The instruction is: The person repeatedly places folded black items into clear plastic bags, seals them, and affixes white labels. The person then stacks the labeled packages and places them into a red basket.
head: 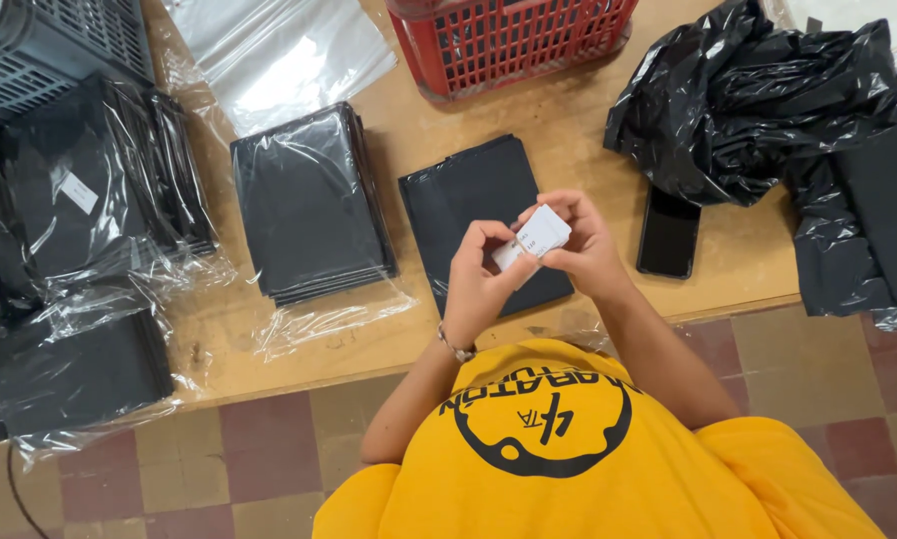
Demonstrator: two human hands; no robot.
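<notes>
Both my hands hold a small white card [535, 236] above the wooden table [568, 120]. My left hand [475, 282], with a bracelet on the wrist, pinches the card's lower left end. My right hand [585, 243] grips its right side with fingers and thumb. Under my hands a folded dark garment [468, 205] lies flat on the table, without a bag. To its left sits a stack of dark garments in clear plastic [308, 205].
A black phone [668, 232] lies right of my hands, next to crumpled black plastic bags [758, 100]. A red basket [508, 40] stands at the back, clear bags [279, 55] beside it. More bagged dark garments [79, 200] and a grey crate [39, 40] fill the left.
</notes>
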